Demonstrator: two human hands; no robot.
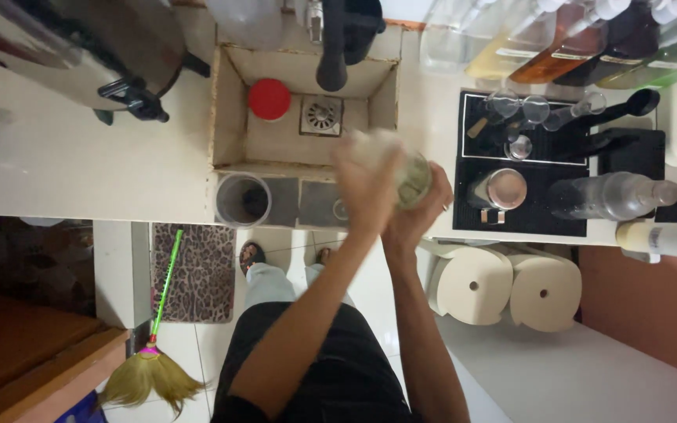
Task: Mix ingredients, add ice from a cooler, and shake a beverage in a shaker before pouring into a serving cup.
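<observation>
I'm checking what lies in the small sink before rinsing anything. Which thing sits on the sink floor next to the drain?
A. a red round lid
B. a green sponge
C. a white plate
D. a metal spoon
A: a red round lid lies on the floor of the sink, just left of the square metal drain; no sponge, spoon or plate shows there.

Motion blurs the left hand (366, 176); it hides most of the jar (414, 178).
</observation>
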